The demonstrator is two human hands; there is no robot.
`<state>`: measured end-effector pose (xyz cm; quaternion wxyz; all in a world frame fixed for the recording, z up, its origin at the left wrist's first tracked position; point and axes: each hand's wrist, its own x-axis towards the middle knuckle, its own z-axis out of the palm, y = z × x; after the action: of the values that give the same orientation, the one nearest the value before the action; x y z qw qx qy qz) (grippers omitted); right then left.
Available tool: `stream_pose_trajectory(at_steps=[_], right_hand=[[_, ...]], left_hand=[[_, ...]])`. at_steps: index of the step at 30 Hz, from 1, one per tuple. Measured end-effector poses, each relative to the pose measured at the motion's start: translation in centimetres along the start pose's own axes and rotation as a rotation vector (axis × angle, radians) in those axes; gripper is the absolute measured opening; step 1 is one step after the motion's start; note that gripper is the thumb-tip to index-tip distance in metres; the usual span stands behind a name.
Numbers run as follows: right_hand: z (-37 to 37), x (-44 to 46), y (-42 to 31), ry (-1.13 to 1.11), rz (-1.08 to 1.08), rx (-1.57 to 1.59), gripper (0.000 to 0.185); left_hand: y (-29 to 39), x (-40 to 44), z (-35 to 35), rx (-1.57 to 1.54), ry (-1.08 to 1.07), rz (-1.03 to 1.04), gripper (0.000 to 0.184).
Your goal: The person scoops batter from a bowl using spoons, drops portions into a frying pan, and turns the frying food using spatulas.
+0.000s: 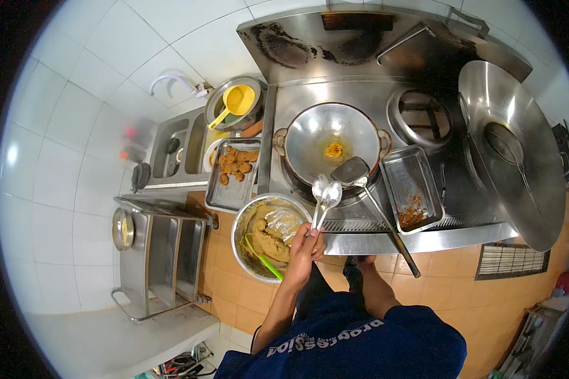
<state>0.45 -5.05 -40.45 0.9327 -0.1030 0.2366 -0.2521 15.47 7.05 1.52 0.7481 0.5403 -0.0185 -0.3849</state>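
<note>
The steel stove (pixel 300 93) is the largest thing, and it carries the wok (pixel 306 129), which has two brown handles and some yellowish oil at its bottom; far to the left of the wok, a metal trolley (pixel 161 256) stands on the floor; well to the right of the wok, a very wide steel pan (pixel 487 95) is tilted, with a strainer (pixel 504 144) lying inside it.

Nearer to the person than the wok, and to its left, there is a round metal bowl (pixel 236 230) with thick yellow-brown batter (pixel 267 235); a bright green handle (pixel 263 257) leans in this batter; left of the wok, a steel tray (pixel 231 199) holds a group of browned pieces (pixel 236 165); just to the right of the wok, another tray (pixel 403 170) holds brown crumbs (pixel 412 211) at its near end.

At the near right side of the wok lies a long spatula (pixel 378 205), its blade over the rim and its dark handle pointing away toward the person.

The left hand (pixel 305 251) is in front of the wok, beside the bowl, with fingers closed around the handles of two metal spoons (pixel 325 194); the spoon heads are at the near rim of the wok, and whether they touch it, one cannot tell; the right hand (pixel 365 259) is low on the near side of the wok, mostly hidden by the stove edge, so its state cannot be told; one small orange-brown piece (pixel 334 150) is in the oil of the wok.
</note>
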Motion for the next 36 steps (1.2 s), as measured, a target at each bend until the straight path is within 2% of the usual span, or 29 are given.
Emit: stream_pose_trajectory(at_steps=[2, 5, 9, 12, 14, 17, 20, 21, 23, 26, 30, 32, 33, 35, 36], right_hand=[[1.0, -0.1, 0.2, 0.213, -0.051, 0.005, 0.045], [3.3, -0.8, -0.2, 0.288, -0.034, 0.009, 0.041], [1.7, -0.6, -0.2, 0.267, 0.006, -0.033, 0.04], [1.4, -0.6, -0.2, 0.15, 0.03, 0.044, 0.039], [2.5, -1.0, -0.4, 0.326, 0.031, -0.008, 0.038], [1.6, -1.0, -0.4, 0.453, 0.082, 0.051, 0.034], [-2.8, -0.6, -0.1, 0.393, 0.17, 0.058, 0.035], [-1.8, -0.8, -0.2, 0.392, 0.171, 0.056, 0.035], [1.4, -1.5, -0.6, 0.631, 0.145, 0.005, 0.04], [-2.5, -0.7, -0.2, 0.508, 0.199, 0.014, 0.046], [-0.2, -1.8, -0.8, 0.442, 0.255, 0.014, 0.048], [0.6, -2.3, -0.4, 0.407, 0.055, -0.349, 0.048], [1.8, -2.7, -0.6, 0.407, 0.056, -0.351, 0.048], [3.9, -3.2, -1.5, 0.336, 0.104, 0.063, 0.044], [4.0, -3.3, -1.5, 0.336, 0.105, 0.061, 0.044]], left_hand=[[-0.1, 0.0, -0.1, -0.009, -0.005, 0.011, 0.014], [0.1, 0.0, 0.0, -0.014, 0.001, 0.006, 0.015], [0.2, 0.1, 0.0, -0.015, 0.006, 0.01, 0.015], [0.3, 0.2, -0.1, -0.017, 0.015, 0.017, 0.015], [0.2, 0.2, -0.2, -0.02, 0.012, 0.017, 0.015], [0.3, 0.3, -0.1, -0.014, 0.011, 0.027, 0.015], [0.4, 0.4, -0.2, -0.019, 0.008, 0.033, 0.015], [0.4, 0.4, -0.2, -0.02, 0.009, 0.034, 0.015], [0.4, 0.4, -0.2, -0.023, 0.011, 0.032, 0.015], [0.4, 0.3, -0.3, -0.029, 0.006, 0.035, 0.015], [0.4, 0.2, -0.3, -0.031, 0.004, 0.037, 0.014], [0.4, 0.1, -0.3, -0.034, 0.011, 0.035, 0.014], [0.4, 0.0, -0.3, -0.035, 0.012, 0.036, 0.014], [0.6, -0.1, -0.2, -0.036, 0.016, 0.035, 0.014], [0.6, -0.1, -0.2, -0.037, 0.018, 0.037, 0.014]])
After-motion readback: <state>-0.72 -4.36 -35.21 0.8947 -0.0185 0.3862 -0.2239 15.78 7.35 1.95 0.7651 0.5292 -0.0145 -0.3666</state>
